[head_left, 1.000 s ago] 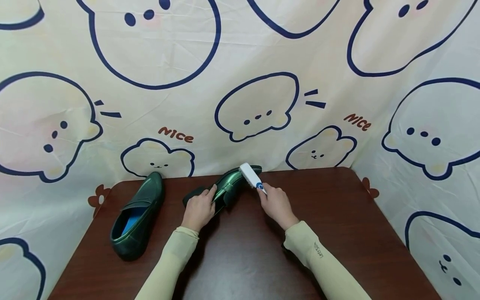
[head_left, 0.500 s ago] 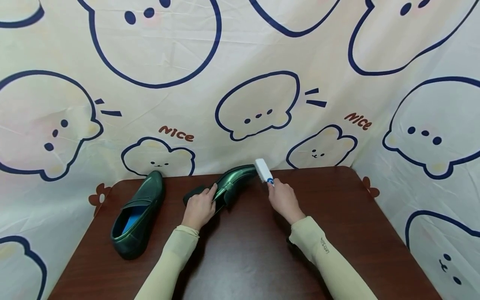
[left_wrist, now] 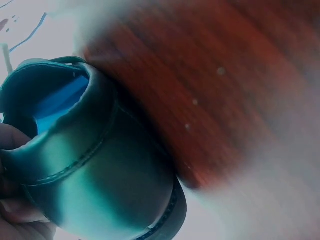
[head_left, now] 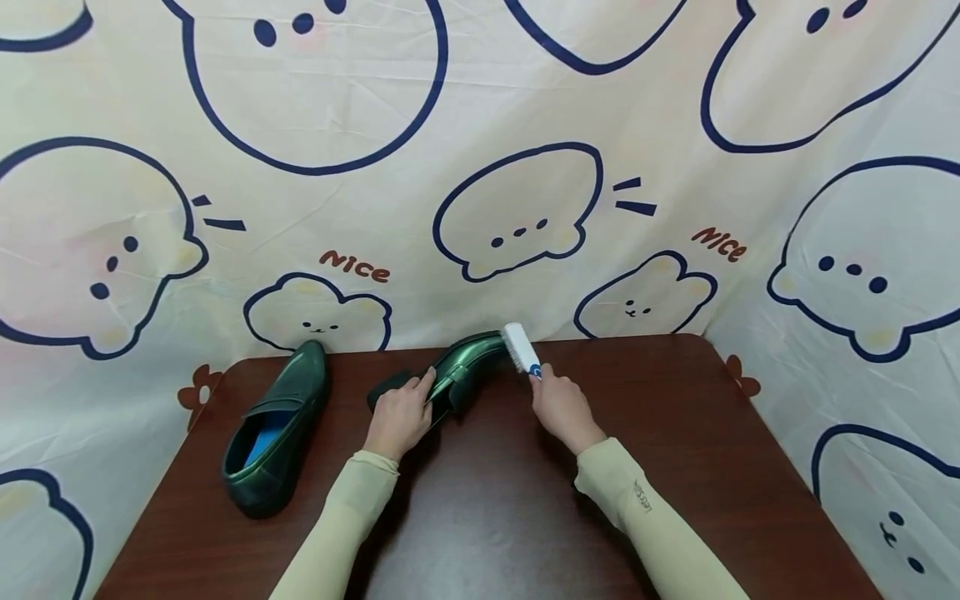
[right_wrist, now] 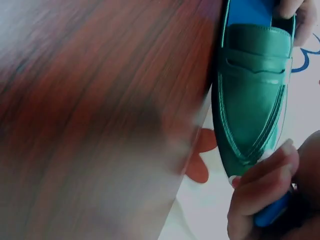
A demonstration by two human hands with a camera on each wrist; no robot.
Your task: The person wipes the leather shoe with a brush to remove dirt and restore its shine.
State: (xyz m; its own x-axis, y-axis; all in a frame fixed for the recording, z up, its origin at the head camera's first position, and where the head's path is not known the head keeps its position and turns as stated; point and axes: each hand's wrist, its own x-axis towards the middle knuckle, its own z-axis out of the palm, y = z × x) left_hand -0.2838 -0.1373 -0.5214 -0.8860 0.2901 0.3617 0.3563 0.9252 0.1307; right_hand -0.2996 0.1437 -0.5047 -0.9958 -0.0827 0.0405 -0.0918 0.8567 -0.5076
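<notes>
My left hand [head_left: 399, 418] grips a dark green loafer [head_left: 467, 365] by its side, near the back opening. In the left wrist view, fingers curl over the rim of the loafer [left_wrist: 100, 170], and a blue insole shows inside. My right hand [head_left: 564, 408] grips the handle of a white brush [head_left: 519, 346] with a blue marking. Its bristles face the loafer, right at the toe. From the right wrist, the strap and stitched upper of the loafer [right_wrist: 254, 100] show, with the curled right hand [right_wrist: 265, 190] at the toe and a blue handle end sticking out.
A second green loafer [head_left: 276, 433] with a blue insole stands on the left of the brown wooden table [head_left: 510, 517], toe pointing away. Behind the table hangs a pale cloth [head_left: 517, 108] printed with cartoon outlines, which also covers both sides.
The brush in my right hand moved right off the loafer's toe, then came slightly back left to its tip. The left hand and the loafer stay in place.
</notes>
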